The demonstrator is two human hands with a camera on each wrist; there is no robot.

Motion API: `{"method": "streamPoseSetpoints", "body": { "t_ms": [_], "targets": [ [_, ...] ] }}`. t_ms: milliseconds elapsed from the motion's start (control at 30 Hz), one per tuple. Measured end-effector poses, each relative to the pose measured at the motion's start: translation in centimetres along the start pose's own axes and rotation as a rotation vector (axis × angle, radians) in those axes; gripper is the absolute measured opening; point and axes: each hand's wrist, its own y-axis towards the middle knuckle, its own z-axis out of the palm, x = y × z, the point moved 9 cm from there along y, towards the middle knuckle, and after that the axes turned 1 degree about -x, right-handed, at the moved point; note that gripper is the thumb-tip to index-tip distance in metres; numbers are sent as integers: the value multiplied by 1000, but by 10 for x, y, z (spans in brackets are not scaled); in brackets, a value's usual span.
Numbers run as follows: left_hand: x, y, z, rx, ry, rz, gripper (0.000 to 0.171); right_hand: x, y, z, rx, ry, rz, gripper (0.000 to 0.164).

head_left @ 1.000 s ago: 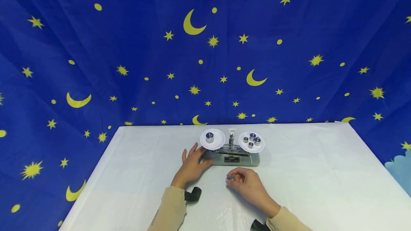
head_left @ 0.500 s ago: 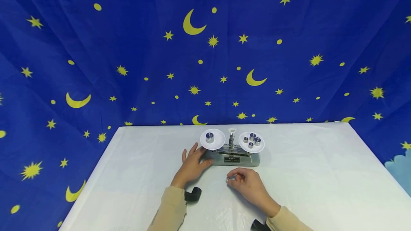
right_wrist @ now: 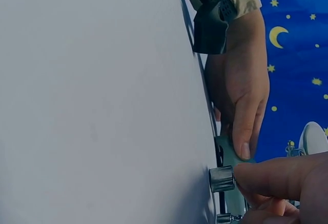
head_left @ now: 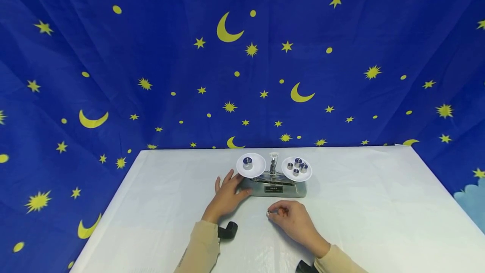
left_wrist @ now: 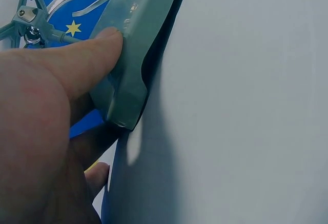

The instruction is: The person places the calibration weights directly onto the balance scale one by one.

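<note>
A balance scale point(head_left: 273, 182) with a grey-green base stands at the table's far middle. My left hand point(head_left: 226, 197) grips the left end of its base, thumb on top in the left wrist view and other fingers behind. One metal weight point(head_left: 248, 163) sits on the left white pan point(head_left: 259, 171); several smaller weights point(head_left: 298, 162) stand on the right pan point(head_left: 288, 175). In front of the base, my right hand point(head_left: 293, 220) pinches a small silver weight point(right_wrist: 222, 179) low at the tabletop. Under the fingers, another small knobbed metal piece point(right_wrist: 225, 218) shows in the right wrist view.
A white cover point(head_left: 379, 205) lies over the table. Behind it hangs a blue curtain point(head_left: 170, 54) with yellow stars and moons. Black wrist mounts point(head_left: 228, 230) stick out beside both beige sleeves point(head_left: 201, 243).
Both hands keep their places. The small weight at the right fingertips shows a brighter side than a second ago, and the head view has shifted very slightly.
</note>
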Motion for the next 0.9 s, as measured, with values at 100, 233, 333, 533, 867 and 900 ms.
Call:
{"method": "streamPoseSetpoints", "body": {
  "t_ms": [100, 233, 333, 533, 867, 900],
  "targets": [
    [1, 0, 0, 0, 1, -1, 63, 0, 0, 1, 3, -8, 2, 6],
    [0, -1, -1, -3, -2, 3, 63, 0, 0, 1, 4, -13, 5, 6],
    [0, -1, -1, -3, 0, 4, 62, 0, 0, 1, 2, -18, 3, 6],
    [1, -1, -1, -3, 5, -2, 62, 0, 0, 2, 0, -22, -6, 8],
    [0, -1, -1, -1, -8, -2, 61, 1, -1, 1, 3, -32, 5, 7],
    [-1, -1, -1, 0, -9, -2, 61, 2, -1, 1, 2, -32, 5, 7]
  ]
}}
